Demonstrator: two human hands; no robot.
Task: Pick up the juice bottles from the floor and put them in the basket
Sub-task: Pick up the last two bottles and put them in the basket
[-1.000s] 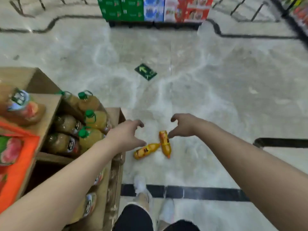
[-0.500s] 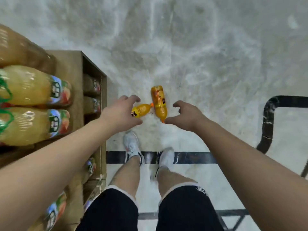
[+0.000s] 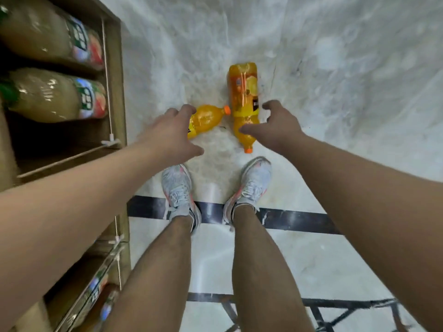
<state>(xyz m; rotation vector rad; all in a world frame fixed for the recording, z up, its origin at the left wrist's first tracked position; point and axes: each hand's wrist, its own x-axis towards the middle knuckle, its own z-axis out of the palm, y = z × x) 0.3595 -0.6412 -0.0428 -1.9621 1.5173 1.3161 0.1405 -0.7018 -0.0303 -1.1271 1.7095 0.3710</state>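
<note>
Two orange juice bottles lie on the pale marble floor just ahead of my feet. The smaller bottle (image 3: 206, 118) lies crosswise, its orange cap pointing right toward the other one. The larger bottle (image 3: 244, 97) lies lengthwise with its cap toward my right shoe. My left hand (image 3: 167, 135) hovers over the smaller bottle's base, fingers spread and partly covering it. My right hand (image 3: 275, 127) reaches around the larger bottle's neck, thumb and fingers apart on either side, holding nothing. No basket is in view.
A wooden shelf unit (image 3: 115, 75) stands close on the left, stocked with big juice bottles (image 3: 55, 97) lying on their sides. My white shoes (image 3: 178, 188) stand on a black floor stripe (image 3: 287, 219). Open marble floor stretches ahead and to the right.
The view has tipped down and come closer to the floor. Both hands have dropped nearer the bottles, the right one now around the larger bottle's neck. The bottles have not moved.
</note>
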